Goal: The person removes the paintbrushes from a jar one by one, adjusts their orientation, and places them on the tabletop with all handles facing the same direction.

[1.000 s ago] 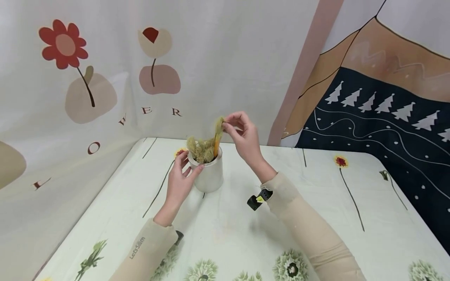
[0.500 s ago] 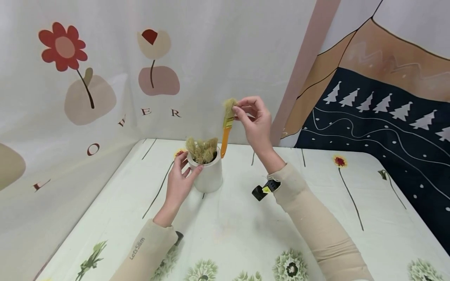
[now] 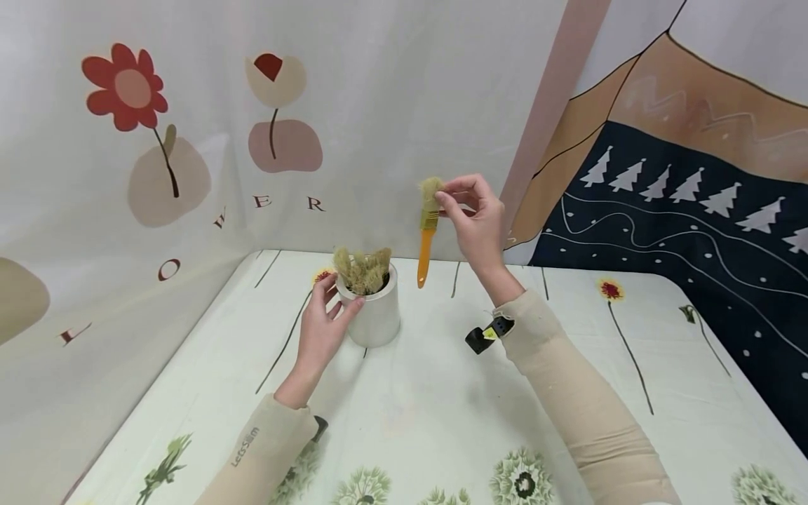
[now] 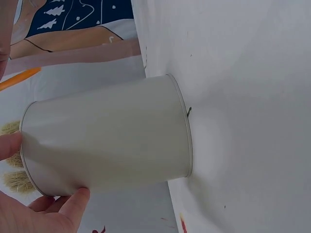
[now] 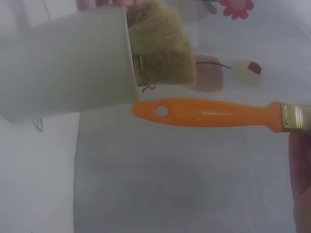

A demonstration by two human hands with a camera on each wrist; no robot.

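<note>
A paintbrush [image 3: 426, 238] with an orange handle, metal ferrule and pale bristles hangs handle-down from my right hand [image 3: 477, 217], which pinches it near the bristles. Its handle end, with a hanging hole, is to the right of a white cylindrical pot [image 3: 375, 320] and clear of it. Several more brushes stand bristles-up in the pot; only their bristles [image 3: 361, 269] show above the rim in the head view. My left hand [image 3: 323, 321] grips the pot at its rim, thumb on the near side and fingers on the left. In the left wrist view, fingertips [image 4: 77, 201] press the pot's wall.
The pot stands near the back edge of a table with a white flower-printed cloth [image 3: 416, 393]. Printed curtains [image 3: 391, 105] hang behind and to the left, a dark one [image 3: 656, 231] to the right. Black wrist cameras [image 3: 481, 339] sit at the cuffs.
My right hand has lifted the paintbrush up out of the pot and carried it to the right. The left hand and the pot have stayed in place.
</note>
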